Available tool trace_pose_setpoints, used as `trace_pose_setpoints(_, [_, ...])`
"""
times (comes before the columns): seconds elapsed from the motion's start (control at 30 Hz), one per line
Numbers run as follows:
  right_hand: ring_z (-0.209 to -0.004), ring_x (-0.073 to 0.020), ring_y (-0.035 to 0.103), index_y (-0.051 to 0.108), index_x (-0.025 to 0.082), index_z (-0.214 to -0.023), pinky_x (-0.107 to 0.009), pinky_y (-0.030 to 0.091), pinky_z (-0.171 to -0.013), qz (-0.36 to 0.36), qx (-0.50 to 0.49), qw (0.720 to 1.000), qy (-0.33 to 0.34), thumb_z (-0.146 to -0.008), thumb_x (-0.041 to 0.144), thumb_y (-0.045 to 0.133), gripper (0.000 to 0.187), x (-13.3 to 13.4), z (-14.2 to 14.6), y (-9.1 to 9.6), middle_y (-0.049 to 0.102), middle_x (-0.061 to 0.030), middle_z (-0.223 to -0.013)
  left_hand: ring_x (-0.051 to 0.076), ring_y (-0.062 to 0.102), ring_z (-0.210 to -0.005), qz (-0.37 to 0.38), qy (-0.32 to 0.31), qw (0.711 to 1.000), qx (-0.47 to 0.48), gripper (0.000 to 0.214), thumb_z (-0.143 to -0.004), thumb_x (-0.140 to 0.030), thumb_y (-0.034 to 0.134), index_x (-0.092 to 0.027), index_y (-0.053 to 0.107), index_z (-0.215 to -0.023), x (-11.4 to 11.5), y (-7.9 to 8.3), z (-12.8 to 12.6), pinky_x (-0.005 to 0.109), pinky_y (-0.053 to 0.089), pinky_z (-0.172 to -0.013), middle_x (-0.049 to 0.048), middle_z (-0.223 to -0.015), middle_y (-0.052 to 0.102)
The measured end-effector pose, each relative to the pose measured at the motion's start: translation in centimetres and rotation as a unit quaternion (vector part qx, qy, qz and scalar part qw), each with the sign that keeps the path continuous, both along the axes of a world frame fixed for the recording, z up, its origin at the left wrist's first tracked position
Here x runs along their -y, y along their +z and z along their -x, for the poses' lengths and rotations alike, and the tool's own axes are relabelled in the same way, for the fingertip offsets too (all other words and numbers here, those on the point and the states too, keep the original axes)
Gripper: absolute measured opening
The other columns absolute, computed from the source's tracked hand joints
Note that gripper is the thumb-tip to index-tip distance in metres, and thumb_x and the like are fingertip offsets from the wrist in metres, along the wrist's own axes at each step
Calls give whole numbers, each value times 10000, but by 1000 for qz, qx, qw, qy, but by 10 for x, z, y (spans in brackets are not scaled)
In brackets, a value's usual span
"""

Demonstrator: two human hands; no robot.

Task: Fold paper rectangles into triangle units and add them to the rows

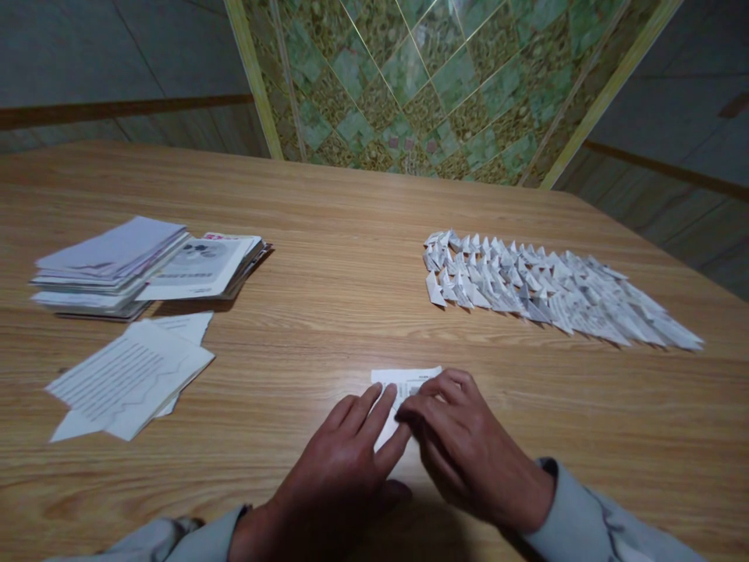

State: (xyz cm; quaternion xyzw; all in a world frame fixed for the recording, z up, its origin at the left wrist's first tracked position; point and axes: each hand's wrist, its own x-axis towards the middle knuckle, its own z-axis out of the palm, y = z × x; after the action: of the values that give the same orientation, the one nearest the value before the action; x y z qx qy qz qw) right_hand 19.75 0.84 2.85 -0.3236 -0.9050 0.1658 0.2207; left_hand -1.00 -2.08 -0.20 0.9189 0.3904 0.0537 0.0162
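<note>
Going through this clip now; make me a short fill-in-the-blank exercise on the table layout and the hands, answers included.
1. The left hand and the right hand are both at a small white piece of ____.
2. Rows of folded shapes lie toward the ____ side of the table.
3. The thick stack lies ____ from the camera than the loose sheets.
4. Tiles beyond the table are ____-shaped.

Answers: paper; right; farther; diamond.

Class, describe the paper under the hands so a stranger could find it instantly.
On the wood-grain table, find the left hand and right hand at the near side. Partly beneath them lies a printed paper. Unlike the loose sheets at left and folded paper pieces at right, it alone is being touched.
</note>
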Motion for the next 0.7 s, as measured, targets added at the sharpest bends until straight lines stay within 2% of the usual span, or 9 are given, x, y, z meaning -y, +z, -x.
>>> trace_pose_setpoints(0.2, [-980,-237,522,554,164,-1134,-458,333,-964,5,46,999,4,-879,16,459,309,4,3,1,654,-98,-990,477,528,-1247,7,13,1000,10,783,-682,-534,826,-227,535,-1341,-2,5,1,598,488,-909,279,-1426,499])
trace_pose_setpoints(0.37, [-1051,-240,511,501,154,-1258,-456,301,-999,5,49,999,17,-944,47,434,338,4,6,0,666,-104,-1060,479,491,-1281,21,24,999,32,620,-753,-578,747,-207,622,-1233,-2,7,2,628,455,-947,276,-1439,480])
trace_pose_setpoints(0.5, [-1084,-237,498,439,142,-1355,-460,275,-1037,13,52,998,19,-977,86,430,383,1,12,-1,650,-115,-1163,489,461,-1307,24,42,998,50,565,-733,-571,765,-224,669,-1168,0,7,3,639,440,-973,257,-1461,457])
trace_pose_setpoints(0.7, [-1129,-244,495,480,156,-1318,-485,190,-1110,0,69,997,23,-966,115,489,354,1,14,3,689,-83,-1126,473,499,-1279,21,52,997,44,517,-770,-604,710,-245,696,-1142,1,15,3,645,431,-988,238,-1418,513])
